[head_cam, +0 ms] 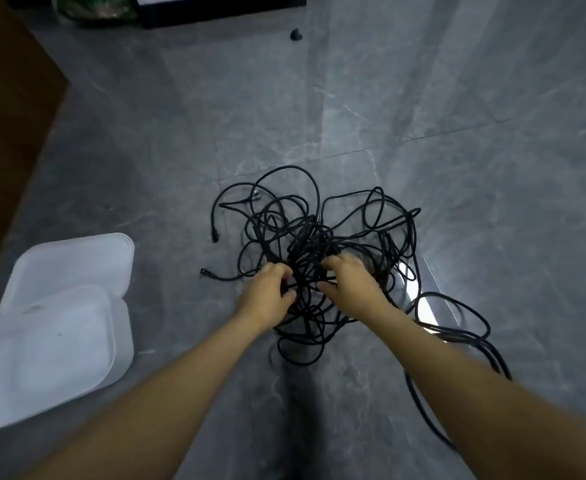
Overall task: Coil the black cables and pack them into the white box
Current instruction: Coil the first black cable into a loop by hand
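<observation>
Black, thin, matte cables [319,237] lie in one loose tangle on the grey marbled tile floor [458,133], with no single long axis; loops fan out beyond both hands, and one long run trails back past the right forearm toward the lower right. Two free plug ends point out to the left of the left hand [267,292]. That hand's fingers curl into the knot, gripping strands. The right hand [350,278] reaches in just beside it, fingers hooked round cables, its fingertips hidden among them. Well to the left of the left hand sits the white rounded plastic box [42,358], its flat white lid [73,261] lying just beyond it, both blurred.
</observation>
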Available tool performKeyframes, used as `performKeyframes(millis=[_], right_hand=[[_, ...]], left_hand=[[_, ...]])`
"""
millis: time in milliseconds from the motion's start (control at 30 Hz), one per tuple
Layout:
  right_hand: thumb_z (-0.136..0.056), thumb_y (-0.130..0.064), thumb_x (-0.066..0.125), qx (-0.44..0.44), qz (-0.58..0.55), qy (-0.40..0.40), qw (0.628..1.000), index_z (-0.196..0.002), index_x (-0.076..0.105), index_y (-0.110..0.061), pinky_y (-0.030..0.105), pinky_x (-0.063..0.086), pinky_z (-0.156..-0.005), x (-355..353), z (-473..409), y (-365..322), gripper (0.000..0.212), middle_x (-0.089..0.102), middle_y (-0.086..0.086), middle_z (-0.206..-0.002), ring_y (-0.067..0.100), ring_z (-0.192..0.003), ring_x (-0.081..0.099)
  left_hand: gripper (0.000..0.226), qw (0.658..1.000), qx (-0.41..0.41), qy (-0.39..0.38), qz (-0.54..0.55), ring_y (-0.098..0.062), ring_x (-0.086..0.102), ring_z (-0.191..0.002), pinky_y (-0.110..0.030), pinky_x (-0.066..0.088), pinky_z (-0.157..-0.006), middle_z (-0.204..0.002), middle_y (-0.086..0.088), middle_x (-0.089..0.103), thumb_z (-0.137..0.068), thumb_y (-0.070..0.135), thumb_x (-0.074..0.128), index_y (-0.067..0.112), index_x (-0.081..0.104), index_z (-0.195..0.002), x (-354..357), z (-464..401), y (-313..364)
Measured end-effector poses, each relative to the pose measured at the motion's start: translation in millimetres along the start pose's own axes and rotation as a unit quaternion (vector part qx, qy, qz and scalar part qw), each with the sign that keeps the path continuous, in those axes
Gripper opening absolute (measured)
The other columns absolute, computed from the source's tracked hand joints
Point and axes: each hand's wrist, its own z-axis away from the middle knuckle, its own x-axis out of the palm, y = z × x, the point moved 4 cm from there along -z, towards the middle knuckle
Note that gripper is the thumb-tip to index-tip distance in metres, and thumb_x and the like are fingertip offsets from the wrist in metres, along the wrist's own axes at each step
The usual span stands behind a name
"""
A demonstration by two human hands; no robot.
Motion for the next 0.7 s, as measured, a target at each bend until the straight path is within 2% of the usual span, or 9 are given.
performKeyframes(millis=[100,333,467,700], right_hand=[[-0.093,-0.022,0.054,-0.028,0.022,0.048,0.998,-0.126,0.05,-0.01,0.031,0.037,-0.098,2,-7,-8,0.035,0.049,0.007,-0.123,0.025,-0.119,0.04],[-0.094,-0.011,0.048,-0.074,0.041,-0.002,0.996,-0.131,0.046,-0.008,0.032,0.037,-0.096,37,-40,-50,0.037,0.045,0.009,-0.127,0.027,-0.121,0.037],[-0.092,-0.006,0.048,-0.071,0.065,-0.017,0.995,-0.123,0.05,-0.005,0.036,0.041,-0.09,60,-60,-61,0.031,0.047,0.012,-0.123,0.029,-0.119,0.039],[-0.094,-0.004,0.044,-0.046,0.085,-0.011,0.995,-0.124,0.052,-0.007,0.036,0.041,-0.09,79,-74,-50,0.031,0.048,0.011,-0.124,0.029,-0.118,0.039]], left_hand=[[0.038,1.0,-0.023,0.018,0.009,-0.019,0.051,-0.116,-0.041,0.048,-0.094,-0.131,0.001,0.046,-0.091,0.024,0.059,0.017,0.049,-0.127,-3,0,-14],[0.037,0.996,-0.069,0.059,0.006,-0.022,0.049,-0.118,-0.038,0.044,-0.097,-0.132,-0.005,0.047,-0.092,0.02,0.057,0.013,0.05,-0.128,-14,-7,-64],[0.036,0.993,-0.097,0.071,0.001,-0.024,0.05,-0.117,-0.04,0.044,-0.098,-0.131,-0.006,0.048,-0.092,0.02,0.057,0.012,0.05,-0.127,-16,-18,-94],[0.036,0.991,-0.108,0.06,-0.043,-0.027,0.047,-0.119,-0.039,0.043,-0.097,-0.132,-0.006,0.046,-0.093,0.022,0.054,0.015,0.048,-0.128,-2,-33,-119]])
